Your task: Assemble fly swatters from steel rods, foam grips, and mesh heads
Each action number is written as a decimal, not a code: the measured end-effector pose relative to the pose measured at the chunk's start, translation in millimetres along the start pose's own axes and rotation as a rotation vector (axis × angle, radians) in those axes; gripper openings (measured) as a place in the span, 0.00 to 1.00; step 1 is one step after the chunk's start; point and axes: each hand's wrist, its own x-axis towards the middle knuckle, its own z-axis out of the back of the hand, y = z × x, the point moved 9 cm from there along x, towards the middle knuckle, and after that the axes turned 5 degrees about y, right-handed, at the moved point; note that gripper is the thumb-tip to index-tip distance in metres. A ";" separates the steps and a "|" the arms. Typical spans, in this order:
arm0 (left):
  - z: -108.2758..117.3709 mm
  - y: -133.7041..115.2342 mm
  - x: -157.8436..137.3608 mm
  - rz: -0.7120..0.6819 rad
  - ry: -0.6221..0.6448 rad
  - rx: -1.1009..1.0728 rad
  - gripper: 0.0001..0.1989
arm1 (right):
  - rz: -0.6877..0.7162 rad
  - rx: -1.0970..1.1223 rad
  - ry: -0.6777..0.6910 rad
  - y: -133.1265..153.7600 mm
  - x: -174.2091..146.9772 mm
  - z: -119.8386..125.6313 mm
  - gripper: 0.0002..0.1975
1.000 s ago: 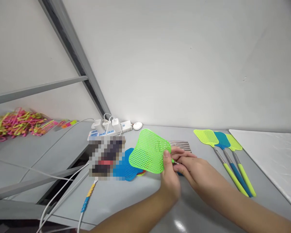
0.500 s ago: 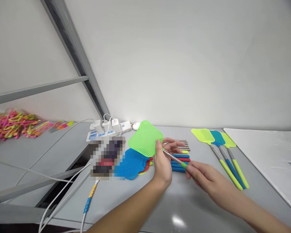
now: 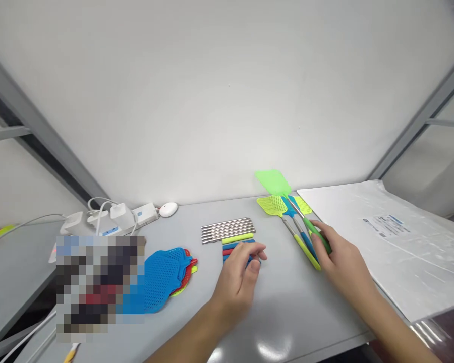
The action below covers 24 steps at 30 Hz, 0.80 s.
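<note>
A bright green fly swatter [image 3: 273, 181] is held by its green handle in my right hand [image 3: 335, 257], above the other swatters at the right of the table. Under it lie a yellow fly swatter [image 3: 272, 204], a blue one and another yellow one, side by side. My left hand [image 3: 236, 280] is empty, its fingers loosely bent and the thumb apart. It hovers over a row of blue and red handle grips [image 3: 236, 245], partly covering them. A yellow grip [image 3: 237, 238] lies at the row's far side, beside several metal rods [image 3: 228, 230].
Blue mesh swatter heads [image 3: 161, 280] lie stacked over red and yellow ones at left, beside a pixelated patch. A power strip [image 3: 146, 216] with chargers and a white mouse-like object [image 3: 168, 209] sit near the wall. A white wrapped sheet [image 3: 348, 222] covers the right side.
My right hand has carried the green swatter right, over the laid-out swatters. My left hand has let go of it and is now above the grips. The view has turned right.
</note>
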 end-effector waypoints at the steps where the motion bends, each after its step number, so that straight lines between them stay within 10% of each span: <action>1: 0.7 2.2 0.1 0.016 0.014 0.047 0.17 | -0.027 -0.080 -0.017 -9.1 5.3 1.3 0.19; 8: 0.0 13.4 2.5 0.110 0.066 0.266 0.12 | -0.129 -0.337 0.027 -32.3 21.5 -19.6 0.16; 24: 2.0 12.0 8.4 0.102 0.126 0.328 0.12 | 0.114 -0.388 0.072 -18.0 15.2 -39.7 0.14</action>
